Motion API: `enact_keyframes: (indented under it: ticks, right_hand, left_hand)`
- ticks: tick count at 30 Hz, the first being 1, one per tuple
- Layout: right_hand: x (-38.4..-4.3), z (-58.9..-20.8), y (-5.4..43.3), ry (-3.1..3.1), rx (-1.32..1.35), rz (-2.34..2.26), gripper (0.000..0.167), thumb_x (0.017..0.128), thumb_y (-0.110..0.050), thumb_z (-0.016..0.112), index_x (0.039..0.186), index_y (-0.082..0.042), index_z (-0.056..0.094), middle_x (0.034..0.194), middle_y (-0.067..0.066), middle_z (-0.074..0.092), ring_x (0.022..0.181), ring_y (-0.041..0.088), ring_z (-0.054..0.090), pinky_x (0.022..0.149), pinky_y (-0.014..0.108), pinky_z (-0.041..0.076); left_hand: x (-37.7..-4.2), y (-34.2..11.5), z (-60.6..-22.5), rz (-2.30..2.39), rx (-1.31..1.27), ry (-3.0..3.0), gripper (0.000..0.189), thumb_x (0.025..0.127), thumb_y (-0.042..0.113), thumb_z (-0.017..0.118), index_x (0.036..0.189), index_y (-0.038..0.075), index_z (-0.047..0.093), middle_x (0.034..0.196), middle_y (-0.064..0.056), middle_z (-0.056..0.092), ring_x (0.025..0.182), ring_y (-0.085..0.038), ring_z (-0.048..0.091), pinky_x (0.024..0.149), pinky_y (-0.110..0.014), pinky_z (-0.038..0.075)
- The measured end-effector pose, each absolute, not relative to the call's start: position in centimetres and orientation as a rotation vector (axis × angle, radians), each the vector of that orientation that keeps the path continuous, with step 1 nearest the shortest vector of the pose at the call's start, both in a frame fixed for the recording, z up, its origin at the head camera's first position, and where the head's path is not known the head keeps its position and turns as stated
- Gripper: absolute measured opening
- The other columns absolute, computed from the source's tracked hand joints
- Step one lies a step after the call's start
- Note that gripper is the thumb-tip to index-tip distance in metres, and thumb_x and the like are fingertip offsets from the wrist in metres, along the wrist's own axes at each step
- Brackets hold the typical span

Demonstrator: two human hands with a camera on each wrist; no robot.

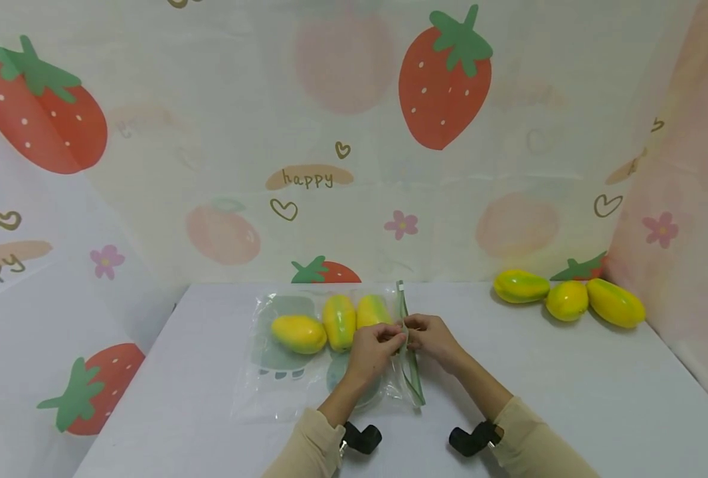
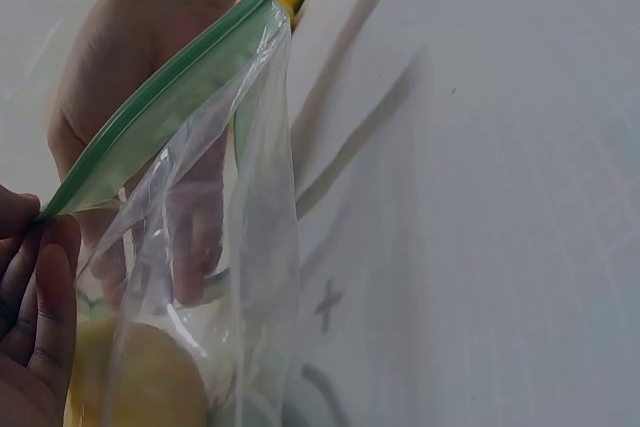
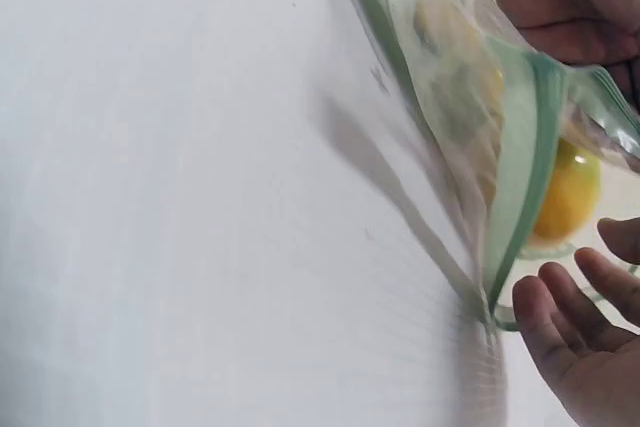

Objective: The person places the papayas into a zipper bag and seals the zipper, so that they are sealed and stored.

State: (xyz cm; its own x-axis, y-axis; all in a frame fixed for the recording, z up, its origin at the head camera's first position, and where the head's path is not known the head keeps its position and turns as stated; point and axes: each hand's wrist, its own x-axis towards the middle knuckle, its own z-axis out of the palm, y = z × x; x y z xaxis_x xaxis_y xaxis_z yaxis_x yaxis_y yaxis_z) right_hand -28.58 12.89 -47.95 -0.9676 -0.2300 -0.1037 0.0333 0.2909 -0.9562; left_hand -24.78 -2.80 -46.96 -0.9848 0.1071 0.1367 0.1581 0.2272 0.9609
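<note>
A clear zip bag (image 1: 252, 392) with a green zip strip lies on the table, its opening facing right. Inside it are three yellow-green fruits, papaya- or mango-like: one lying sideways (image 1: 298, 334) and two more upright (image 1: 339, 322). With thumb and fingers, my left hand (image 1: 372, 348) pinches the bag's green zip edge (image 2: 150, 97), lifting it. Just right of the opening is my right hand (image 1: 434, 338). Its fingers (image 3: 540, 312) look loosely bent and separated beside the strip, with nothing gripped between them; whether they touch the bag is unclear.
Three more yellow-green fruits (image 1: 566, 301) sit together at the table's back right corner. A white cloth covers the table (image 1: 509, 385). Strawberry-printed curtains (image 1: 354, 199) stand behind and at both sides. Black wrist cameras (image 1: 362, 439) hang at both sleeves.
</note>
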Motion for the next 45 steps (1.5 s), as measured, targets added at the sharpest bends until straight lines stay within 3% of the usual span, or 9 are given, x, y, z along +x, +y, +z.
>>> enact_keyframes:
  ticks: [13,22,30,45]
  right_hand:
    - [-29.1,-46.9,15.0,2.459,-0.214,-1.663,0.032,0.093,-0.011,0.061,0.12,0.006,0.062,0.114,0.021,0.067,0.09,0.018,0.063,0.073,0.03,0.057]
    - [-29.4,-45.9,16.2,2.54,-0.257,-1.549,0.036,0.093,-0.012,0.061,0.123,0.008,0.059,0.114,0.023,0.067,0.098,0.033,0.064,0.075,0.032,0.057]
    - [-29.8,-45.0,17.5,2.646,-0.297,-1.441,0.036,0.092,-0.012,0.063,0.121,0.008,0.06,0.111,0.024,0.067,0.095,0.026,0.065,0.075,0.034,0.058]
    - [-31.0,-43.6,19.7,2.858,-0.416,-1.147,0.034,0.091,-0.014,0.064,0.119,0.007,0.061,0.106,0.023,0.068,0.097,0.034,0.066,0.078,0.039,0.056]
  left_hand:
    - [-24.9,-2.9,-47.1,-1.904,-0.227,-2.448,0.017,0.09,0.016,0.069,0.096,0.001,0.074,0.088,-0.012,0.074,0.066,-0.007,0.06,0.065,-0.018,0.055]
    - [-24.9,-2.9,-47.2,-1.884,-0.235,-2.458,0.018,0.09,0.018,0.069,0.096,0.002,0.074,0.087,-0.011,0.073,0.066,-0.007,0.06,0.064,-0.018,0.054]
    - [-24.8,-2.9,-47.0,-1.893,-0.226,-2.456,0.017,0.089,0.016,0.069,0.096,0.001,0.074,0.087,-0.012,0.073,0.065,-0.007,0.06,0.063,-0.017,0.054]
    - [-24.7,-3.0,-47.0,-1.904,-0.245,-2.446,0.017,0.089,0.016,0.069,0.096,0.001,0.074,0.086,-0.013,0.073,0.064,-0.006,0.059,0.062,-0.016,0.053]
